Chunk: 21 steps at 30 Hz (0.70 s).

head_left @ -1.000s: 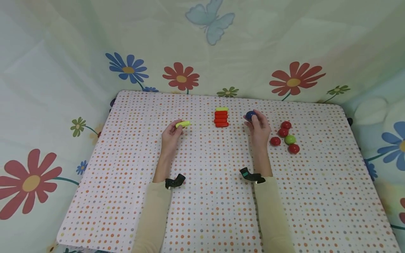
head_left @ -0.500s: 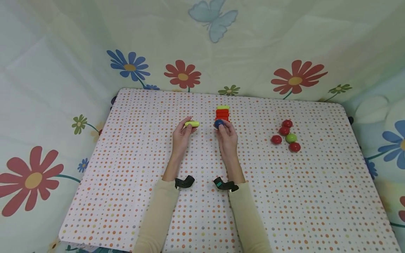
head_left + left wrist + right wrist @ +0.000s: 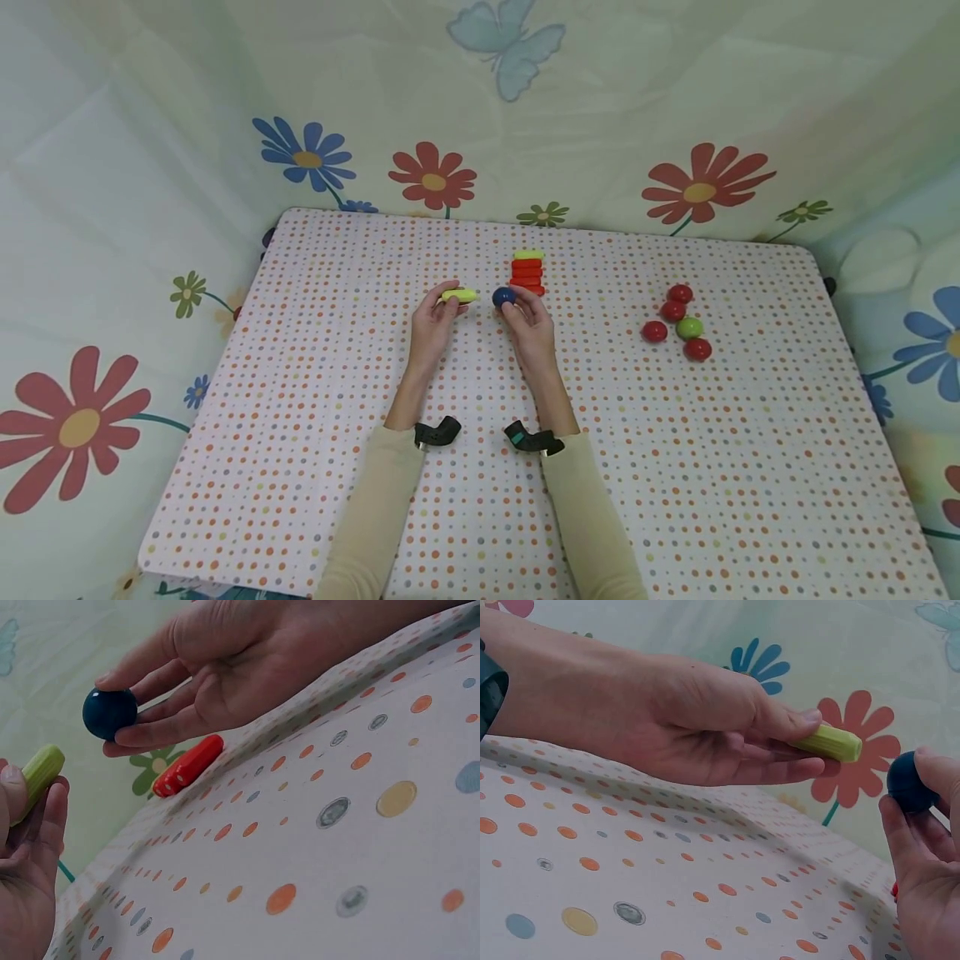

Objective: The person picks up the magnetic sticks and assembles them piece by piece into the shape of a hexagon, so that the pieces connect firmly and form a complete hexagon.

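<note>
In the head view my left hand [image 3: 432,323] pinches a short yellow-green ridged stick [image 3: 460,295] between thumb and fingers. Facing it, my right hand [image 3: 530,332] grips a small glossy dark blue ball [image 3: 504,296] at its fingertips. A narrow gap parts the ball from the stick's end. Both wrist views show the stick [image 3: 827,743] and the ball [image 3: 109,714] held up above the table. Just behind the right hand, several red sticks [image 3: 527,272] lie side by side in a stack-like row, with another yellow-green stick [image 3: 529,254] at its far end.
On the right of the dotted table [image 3: 750,467] lies a loose group of several red balls [image 3: 655,332] with a green ball [image 3: 690,328] among them. A flowered cloth wall [image 3: 600,108] rises behind the table's far edge.
My right hand has carried the blue ball leftward from near the red balls, past the front of the red sticks. My left hand has shifted slightly right with its stick.
</note>
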Motion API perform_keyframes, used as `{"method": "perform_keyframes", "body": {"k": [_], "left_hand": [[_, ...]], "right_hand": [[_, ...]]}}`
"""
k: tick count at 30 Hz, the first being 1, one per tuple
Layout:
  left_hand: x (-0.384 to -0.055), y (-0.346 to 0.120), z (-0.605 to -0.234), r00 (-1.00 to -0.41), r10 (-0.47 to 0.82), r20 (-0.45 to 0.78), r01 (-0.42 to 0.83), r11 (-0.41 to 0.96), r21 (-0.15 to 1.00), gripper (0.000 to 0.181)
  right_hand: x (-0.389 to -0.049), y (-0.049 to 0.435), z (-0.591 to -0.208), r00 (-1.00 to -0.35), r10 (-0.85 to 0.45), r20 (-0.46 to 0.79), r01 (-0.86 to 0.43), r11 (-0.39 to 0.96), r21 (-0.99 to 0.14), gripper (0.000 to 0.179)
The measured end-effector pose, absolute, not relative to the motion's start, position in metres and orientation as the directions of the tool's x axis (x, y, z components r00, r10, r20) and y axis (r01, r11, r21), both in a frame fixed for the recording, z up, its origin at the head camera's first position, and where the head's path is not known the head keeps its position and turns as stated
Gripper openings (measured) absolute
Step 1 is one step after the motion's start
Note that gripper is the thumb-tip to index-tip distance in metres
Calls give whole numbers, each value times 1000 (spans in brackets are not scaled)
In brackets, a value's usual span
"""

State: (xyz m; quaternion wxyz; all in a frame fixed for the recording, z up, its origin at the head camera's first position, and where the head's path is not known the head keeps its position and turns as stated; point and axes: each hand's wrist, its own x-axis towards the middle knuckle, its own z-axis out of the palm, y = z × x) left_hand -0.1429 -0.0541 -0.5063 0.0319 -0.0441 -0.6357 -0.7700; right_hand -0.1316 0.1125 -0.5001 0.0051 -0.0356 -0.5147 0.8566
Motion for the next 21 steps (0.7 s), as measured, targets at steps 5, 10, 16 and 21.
{"method": "perform_keyframes", "body": {"k": [5,10,16,21], "left_hand": [[-142,-54,-508,-993,17,121,116,-171,978,38],[-143,-53,-509,-993,25,119,113,-169,979,38],[-142,-53,-509,-994,38,104,97,-158,983,36],[-142,-53,-509,-994,48,94,88,-120,989,35]], "right_hand": [[-131,113,-499,-998,31,-62,40,-471,-881,40],[-132,114,-499,-998,22,-67,50,-453,-890,41],[-133,113,-502,-998,23,-64,46,-454,-890,39],[-134,112,-505,-998,17,-58,45,-431,-901,41]]}}
